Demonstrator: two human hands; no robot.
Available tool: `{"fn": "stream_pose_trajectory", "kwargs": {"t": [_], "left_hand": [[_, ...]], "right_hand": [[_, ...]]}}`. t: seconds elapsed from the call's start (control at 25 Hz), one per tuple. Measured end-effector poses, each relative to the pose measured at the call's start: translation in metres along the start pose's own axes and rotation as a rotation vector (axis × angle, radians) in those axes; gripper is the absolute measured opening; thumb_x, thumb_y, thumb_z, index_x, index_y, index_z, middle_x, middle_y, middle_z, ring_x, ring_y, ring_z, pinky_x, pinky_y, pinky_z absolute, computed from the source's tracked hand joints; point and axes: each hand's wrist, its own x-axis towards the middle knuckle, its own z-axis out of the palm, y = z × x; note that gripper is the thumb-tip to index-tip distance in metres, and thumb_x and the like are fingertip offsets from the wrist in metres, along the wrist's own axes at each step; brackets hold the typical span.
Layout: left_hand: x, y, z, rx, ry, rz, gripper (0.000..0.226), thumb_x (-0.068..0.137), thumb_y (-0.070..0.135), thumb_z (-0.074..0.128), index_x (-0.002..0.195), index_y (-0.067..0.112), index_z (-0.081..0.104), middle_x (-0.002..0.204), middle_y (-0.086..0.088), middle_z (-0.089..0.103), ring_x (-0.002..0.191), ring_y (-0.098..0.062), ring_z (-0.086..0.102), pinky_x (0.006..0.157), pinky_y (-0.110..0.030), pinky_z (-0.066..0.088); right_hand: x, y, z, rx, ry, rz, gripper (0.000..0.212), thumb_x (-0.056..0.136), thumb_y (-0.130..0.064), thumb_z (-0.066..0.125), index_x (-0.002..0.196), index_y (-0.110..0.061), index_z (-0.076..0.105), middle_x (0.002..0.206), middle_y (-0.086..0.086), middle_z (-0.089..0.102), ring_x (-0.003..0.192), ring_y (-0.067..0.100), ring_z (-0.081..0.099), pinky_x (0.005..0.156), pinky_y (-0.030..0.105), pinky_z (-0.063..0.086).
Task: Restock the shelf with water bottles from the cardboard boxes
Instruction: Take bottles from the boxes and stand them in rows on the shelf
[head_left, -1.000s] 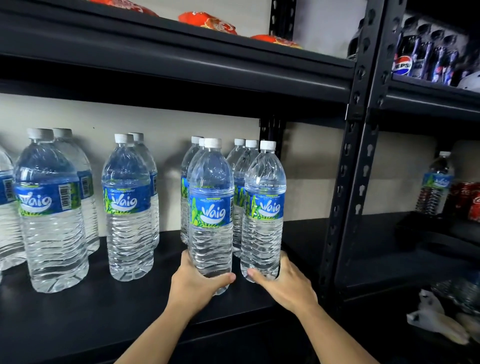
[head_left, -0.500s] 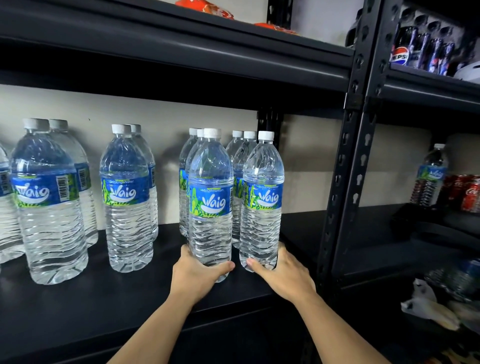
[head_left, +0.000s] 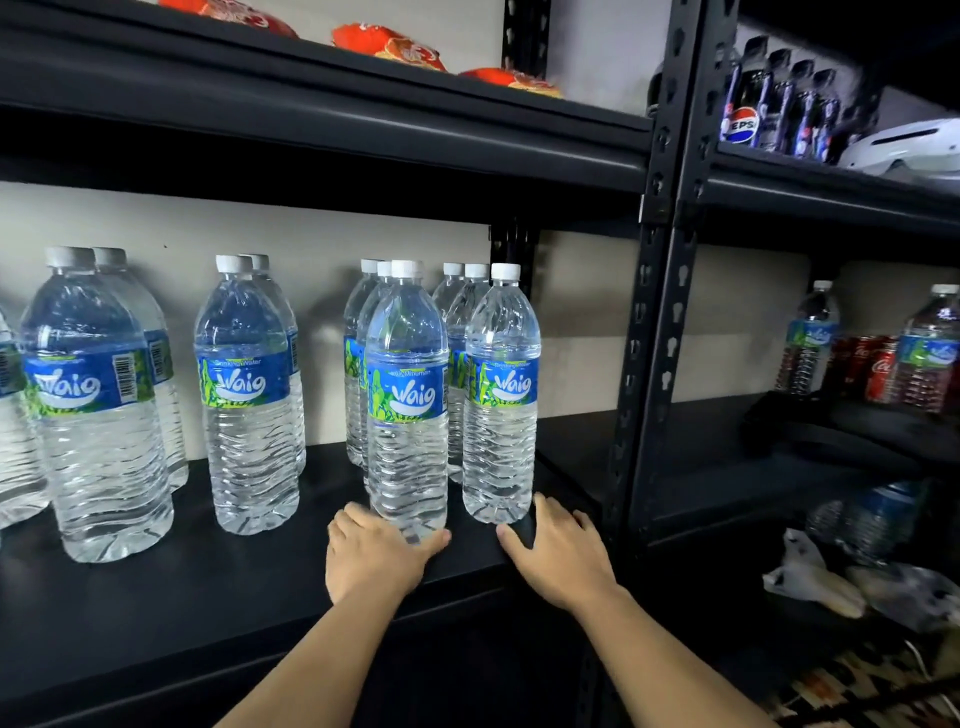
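Observation:
Several clear Waig water bottles with blue labels and white caps stand in rows on the black shelf (head_left: 156, 623). My left hand (head_left: 376, 558) cups the base of the front middle bottle (head_left: 408, 405), thumb across its front and fingers at its left side. The front right bottle (head_left: 501, 405) stands upright beside it. My right hand (head_left: 563, 553) rests on the shelf just right of and below that bottle's base, fingers spread, with a dark gap between the hand and the bottle. No cardboard box is in view.
A black upright post (head_left: 652, 364) bounds the shelf on the right. Beyond it stand more water bottles (head_left: 810, 338), red cola cans (head_left: 878, 369) and Pepsi bottles (head_left: 748, 104) above. Orange snack packs (head_left: 389, 47) lie on the upper shelf. Crumpled plastic (head_left: 810, 577) sits low right.
Both front bottles have slid a little deeper onto the shelf. My right hand has loosened and dropped off its bottle's base; my left hand has slipped lower on its bottle.

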Motion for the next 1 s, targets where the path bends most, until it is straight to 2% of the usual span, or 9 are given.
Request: {"fn": "stream_pose_trajectory", "kwargs": {"t": [0.16,0.24,0.36,0.48,0.6,0.68,0.76,0.92,1.0], "left_hand": [[-0.053,0.004,0.005,0.296,0.009,0.038,0.091,0.097,0.065,0.018,0.155,-0.004,0.012,0.163,-0.018,0.015,0.152,-0.034,0.010,0.123,-0.047,0.010],[-0.084,0.013,0.007,0.372,-0.033,0.138,0.082,0.098,0.060,0.026,0.155,0.001,0.018,0.163,-0.018,0.016,0.150,-0.039,0.009,0.121,-0.052,0.011],[-0.133,0.039,0.024,0.254,-0.138,0.393,0.064,0.096,0.051,0.045,0.144,0.009,0.038,0.151,-0.015,0.036,0.141,-0.038,0.030,0.113,-0.047,0.033],[-0.189,0.073,0.057,0.006,-0.522,0.550,0.046,0.094,0.043,0.055,0.128,0.013,0.052,0.126,-0.009,0.060,0.112,-0.027,0.059,0.094,-0.036,0.050],[-0.252,0.095,0.106,0.098,-0.854,0.702,0.044,0.090,0.048,0.061,0.124,0.022,0.055,0.124,-0.002,0.058,0.096,-0.017,0.054,0.080,-0.028,0.046],[-0.291,0.101,0.140,0.111,-0.981,0.745,0.021,0.089,0.045,0.064,0.101,0.029,0.057,0.100,0.006,0.059,0.083,-0.010,0.049,0.075,-0.027,0.046],[-0.320,0.097,0.186,0.156,-1.044,0.769,0.020,0.091,0.041,0.064,0.088,0.025,0.053,0.085,0.007,0.054,0.078,-0.009,0.048,0.072,-0.028,0.044],[-0.362,0.074,0.276,0.153,-1.167,0.717,0.016,0.090,0.029,0.068,0.100,0.021,0.059,0.100,-0.001,0.065,0.090,-0.017,0.060,0.075,-0.026,0.045],[-0.371,0.059,0.316,0.192,-1.177,0.668,0.030,0.092,0.032,0.067,0.120,0.021,0.059,0.119,-0.006,0.066,0.100,-0.020,0.062,0.077,-0.023,0.044]], "right_hand": [[-0.051,0.011,-0.009,0.037,-0.016,-0.088,0.063,0.100,-0.049,0.040,0.154,-0.021,0.028,0.162,-0.006,0.023,0.150,0.012,0.013,0.121,0.033,0.016],[-0.084,0.022,-0.023,0.026,-0.046,-0.070,0.059,0.096,-0.044,0.051,0.150,-0.026,0.035,0.157,-0.006,0.032,0.145,0.016,0.030,0.113,0.034,0.032],[-0.138,0.056,-0.037,0.019,-0.281,0.129,0.050,0.092,-0.049,0.055,0.138,-0.031,0.049,0.137,-0.003,0.052,0.124,0.022,0.053,0.099,0.036,0.045],[-0.206,0.110,-0.049,-0.050,-0.427,0.283,0.045,0.091,-0.049,0.056,0.132,-0.030,0.053,0.127,0.002,0.060,0.116,0.025,0.058,0.093,0.036,0.048],[-0.284,0.167,-0.059,-0.085,-0.496,0.444,0.044,0.095,-0.039,0.054,0.133,-0.017,0.055,0.129,0.011,0.060,0.120,0.031,0.056,0.094,0.034,0.045],[-0.332,0.202,-0.063,-0.026,-0.494,0.588,0.043,0.097,-0.035,0.054,0.134,-0.014,0.056,0.133,0.012,0.059,0.122,0.030,0.055,0.095,0.031,0.044],[-0.379,0.236,-0.057,0.025,-0.476,0.771,0.046,0.098,-0.036,0.054,0.138,-0.013,0.052,0.139,0.013,0.056,0.126,0.029,0.053,0.097,0.031,0.043],[-0.447,0.298,0.000,0.136,-0.456,1.063,0.049,0.099,-0.035,0.050,0.141,-0.010,0.050,0.144,0.014,0.051,0.129,0.029,0.050,0.101,0.032,0.042],[-0.459,0.313,0.035,0.181,-0.472,1.155,0.052,0.095,-0.033,0.050,0.140,-0.007,0.049,0.142,0.017,0.052,0.125,0.031,0.053,0.099,0.034,0.044]]}}
